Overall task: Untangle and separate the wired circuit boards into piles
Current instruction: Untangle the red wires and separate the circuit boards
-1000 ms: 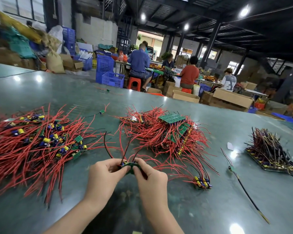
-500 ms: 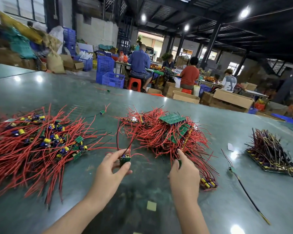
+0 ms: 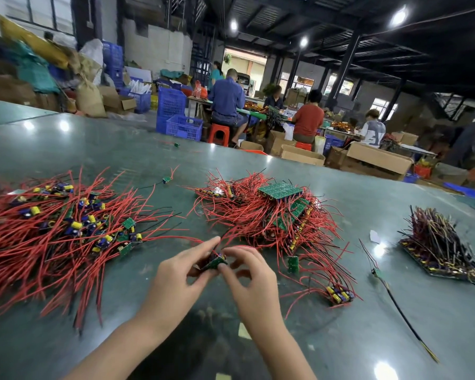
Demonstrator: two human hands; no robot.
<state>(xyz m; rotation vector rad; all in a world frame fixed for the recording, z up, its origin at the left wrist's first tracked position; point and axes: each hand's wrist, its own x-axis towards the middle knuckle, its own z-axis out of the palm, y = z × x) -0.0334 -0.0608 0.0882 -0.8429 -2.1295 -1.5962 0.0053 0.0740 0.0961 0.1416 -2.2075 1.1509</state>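
Note:
A small green circuit board point(image 3: 214, 263) with red wires is pinched between my left hand point(image 3: 184, 272) and my right hand point(image 3: 247, 272), just above the grey-green table point(image 3: 258, 165). Its red wires run up toward the tangled middle heap of boards and red wires point(image 3: 269, 218). To the left spreads a wide pile of separated boards point(image 3: 55, 231) with red wires and yellow and blue capacitors. One loose green board point(image 3: 293, 264) lies right of my hands. A small cluster of capacitors point(image 3: 339, 294) lies further right.
A dark-wired stack of boards point(image 3: 439, 248) sits at the right. A single board on a long black wire point(image 3: 395, 305) lies in front of it. Small stray boards point(image 3: 166, 179) lie further back. Beyond the table edge, people sit working among boxes and blue crates point(image 3: 181, 124).
My right hand has come back from the middle heap to meet my left hand, and both now pinch the small board. The view has tilted a little.

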